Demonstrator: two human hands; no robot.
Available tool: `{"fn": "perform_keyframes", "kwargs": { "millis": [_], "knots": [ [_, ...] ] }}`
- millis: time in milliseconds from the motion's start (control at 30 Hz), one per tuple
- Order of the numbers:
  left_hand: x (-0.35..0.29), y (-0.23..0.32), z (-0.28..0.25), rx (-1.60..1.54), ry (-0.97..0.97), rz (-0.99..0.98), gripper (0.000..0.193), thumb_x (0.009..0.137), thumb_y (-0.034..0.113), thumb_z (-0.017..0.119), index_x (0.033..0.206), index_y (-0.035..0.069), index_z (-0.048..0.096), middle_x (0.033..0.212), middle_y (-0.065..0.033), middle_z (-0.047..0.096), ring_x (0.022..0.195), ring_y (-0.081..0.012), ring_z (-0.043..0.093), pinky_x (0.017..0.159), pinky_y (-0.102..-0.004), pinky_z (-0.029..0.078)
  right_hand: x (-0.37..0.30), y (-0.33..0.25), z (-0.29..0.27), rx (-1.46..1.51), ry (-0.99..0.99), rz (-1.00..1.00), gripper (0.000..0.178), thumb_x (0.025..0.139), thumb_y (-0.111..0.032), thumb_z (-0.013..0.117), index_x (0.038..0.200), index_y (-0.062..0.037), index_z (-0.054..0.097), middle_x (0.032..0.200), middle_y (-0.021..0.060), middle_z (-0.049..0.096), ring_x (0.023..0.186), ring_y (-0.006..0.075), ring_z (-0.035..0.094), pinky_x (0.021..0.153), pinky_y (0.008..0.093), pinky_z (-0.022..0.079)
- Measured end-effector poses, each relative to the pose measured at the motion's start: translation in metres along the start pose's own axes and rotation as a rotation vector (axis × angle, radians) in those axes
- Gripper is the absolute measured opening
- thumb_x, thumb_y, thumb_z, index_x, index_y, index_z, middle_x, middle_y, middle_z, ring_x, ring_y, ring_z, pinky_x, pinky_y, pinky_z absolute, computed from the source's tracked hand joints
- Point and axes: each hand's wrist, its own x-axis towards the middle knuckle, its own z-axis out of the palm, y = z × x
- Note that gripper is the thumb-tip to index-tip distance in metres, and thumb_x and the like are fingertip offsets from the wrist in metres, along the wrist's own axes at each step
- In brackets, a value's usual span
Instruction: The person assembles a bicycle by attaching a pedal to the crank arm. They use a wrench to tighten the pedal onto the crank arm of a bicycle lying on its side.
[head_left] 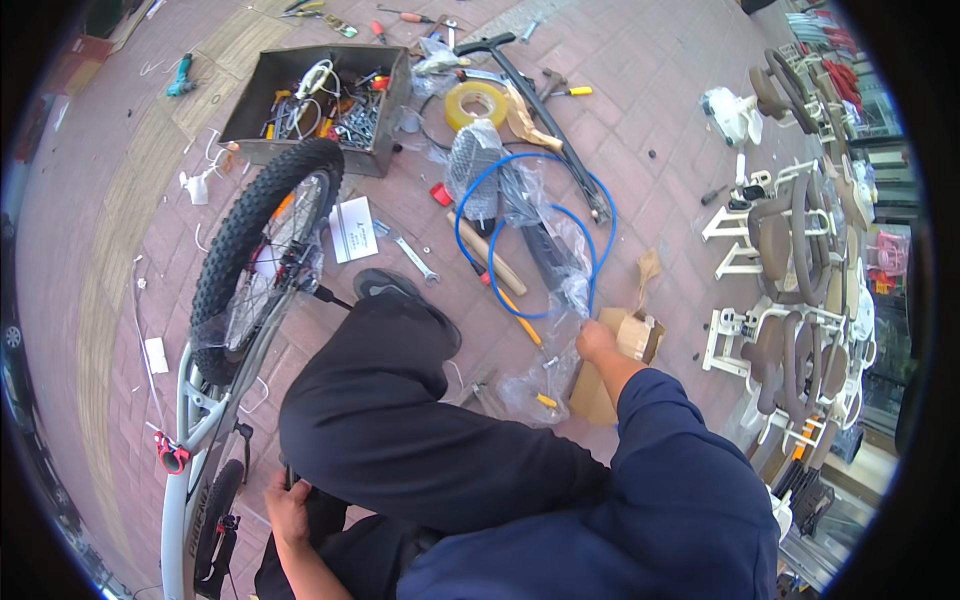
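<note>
My left hand (289, 510) is low beside the bicycle (186, 440), its fingers curled at a small dark piece that is mostly hidden by my leg. Reaching forward, my right hand (597, 342) is closed next to an open cardboard box (596, 393). Clear plastic wrap (572, 287) and a looped blue cable (612, 232) meet that hand, but I cannot tell what its fingers grip. The bicycle lies along my left side, with its knobby tyre (235, 225) pointing away from me.
A metal toolbox (390, 130) full of bolts and tools stands ahead. Around it lie a yellow tape roll (476, 103), a black bar (560, 140), a wrench (408, 252) and white paper (353, 230). White-framed child seats (800, 240) line the right side.
</note>
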Motion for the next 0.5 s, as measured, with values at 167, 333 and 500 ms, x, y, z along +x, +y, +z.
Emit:
{"fn": "perform_keyframes", "kwargs": {
  "millis": [167, 333, 500],
  "knots": [
    [0.008, -0.024, -0.006, -0.069, -0.036, -0.041, 0.027, 0.084, -0.004, 0.065, 0.110, -0.007, 0.070, 0.100, -0.0068, 0.074, 0.087, -0.0142, 0.068, 0.083, -0.0265, 0.052, -0.068, -0.011, 0.014, 0.037, -0.046, -0.200, 0.045, 0.089, -0.031, 0.069, 0.124, -0.0030, 0.065, 0.115, 0.0249, 0.070, 0.108, 0.0433, 0.068, 0.094, 0.0507, 0.055],
    [-0.003, -0.007, 0.012, -0.034, -0.064, 0.048, 0.026, 0.084, -0.003, 0.065, 0.109, -0.006, 0.071, 0.105, -0.0073, 0.075, 0.093, -0.0148, 0.068, 0.086, -0.0276, 0.052, -0.104, -0.035, 0.064, 0.079, -0.060, -0.141, 0.048, 0.092, -0.027, 0.066, 0.132, -0.0023, 0.058, 0.119, 0.0239, 0.070, 0.106, 0.0446, 0.068, 0.094, 0.0506, 0.055],
    [-0.004, -0.007, 0.014, -0.045, -0.076, 0.049, 0.025, 0.088, 0.000, 0.065, 0.111, -0.006, 0.072, 0.107, -0.0073, 0.075, 0.096, -0.0143, 0.068, 0.086, -0.0286, 0.053, -0.062, -0.014, 0.084, -0.110, -0.199, -0.161, 0.031, 0.095, -0.018, 0.056, 0.118, -0.0030, 0.069, 0.112, 0.0213, 0.073, 0.104, 0.0413, 0.071, 0.090, 0.0498, 0.058]
  ]
}}
